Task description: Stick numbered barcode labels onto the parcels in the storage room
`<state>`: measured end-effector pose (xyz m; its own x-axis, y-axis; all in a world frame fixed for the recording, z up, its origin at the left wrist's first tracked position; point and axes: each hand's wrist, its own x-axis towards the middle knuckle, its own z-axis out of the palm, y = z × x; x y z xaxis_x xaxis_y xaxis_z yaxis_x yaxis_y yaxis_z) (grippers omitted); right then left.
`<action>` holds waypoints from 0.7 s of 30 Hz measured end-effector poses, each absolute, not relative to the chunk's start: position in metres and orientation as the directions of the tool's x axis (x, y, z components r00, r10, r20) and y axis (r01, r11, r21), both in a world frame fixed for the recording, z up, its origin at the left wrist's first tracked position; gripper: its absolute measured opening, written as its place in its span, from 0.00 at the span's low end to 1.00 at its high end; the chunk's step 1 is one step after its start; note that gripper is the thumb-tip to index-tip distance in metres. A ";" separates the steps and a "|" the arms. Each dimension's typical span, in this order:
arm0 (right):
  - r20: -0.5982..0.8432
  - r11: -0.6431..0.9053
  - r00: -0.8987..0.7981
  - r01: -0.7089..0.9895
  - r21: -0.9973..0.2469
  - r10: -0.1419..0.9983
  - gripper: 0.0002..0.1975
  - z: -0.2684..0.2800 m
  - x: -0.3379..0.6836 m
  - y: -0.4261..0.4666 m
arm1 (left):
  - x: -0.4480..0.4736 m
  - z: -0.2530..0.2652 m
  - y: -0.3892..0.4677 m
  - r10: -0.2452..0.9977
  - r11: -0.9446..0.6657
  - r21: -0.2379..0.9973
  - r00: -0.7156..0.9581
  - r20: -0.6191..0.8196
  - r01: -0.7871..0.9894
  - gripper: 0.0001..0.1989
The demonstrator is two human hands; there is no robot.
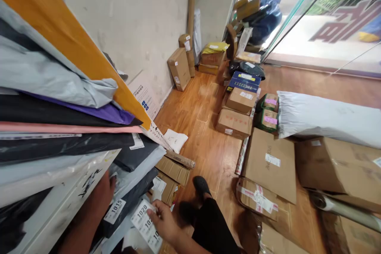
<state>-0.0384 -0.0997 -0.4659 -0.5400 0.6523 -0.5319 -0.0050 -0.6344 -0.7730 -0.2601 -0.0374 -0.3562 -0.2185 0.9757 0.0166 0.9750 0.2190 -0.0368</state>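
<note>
A tall stack of soft mailer bags fills the left. Cardboard boxes cover the wooden floor. The left hand presses into the stack (grip hidden). The right hand pinches a numbered label sheet beside it.

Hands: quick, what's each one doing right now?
Left hand: among the stacked parcels, grip hidden.
Right hand: pinching the label sheet.
</note>
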 end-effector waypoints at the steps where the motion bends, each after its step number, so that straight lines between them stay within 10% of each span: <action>1: -0.506 -0.626 -0.560 -0.030 -0.779 0.657 0.24 -0.465 -0.036 -0.093 | -0.253 -0.352 -0.033 0.988 0.152 -0.042 -0.154 -0.027 0.987 0.23; 5: -0.427 -0.581 -0.557 -0.128 -0.804 0.713 0.25 -0.457 -0.036 -0.060 | -0.238 -0.345 -0.021 0.978 0.010 0.005 -0.009 -0.209 1.000 0.22; 21: -0.445 -0.760 -0.623 -0.449 -0.471 0.644 0.28 -0.429 -0.057 0.008 | -0.240 -0.343 -0.033 0.925 0.320 0.266 -0.239 -0.295 0.909 0.17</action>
<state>-0.0571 0.0077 -0.4291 -0.6228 0.6436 -0.4448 -0.4489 -0.7596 -0.4706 -0.2398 -0.0328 -0.3426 -0.2394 0.9251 -0.2948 0.9094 0.3200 0.2658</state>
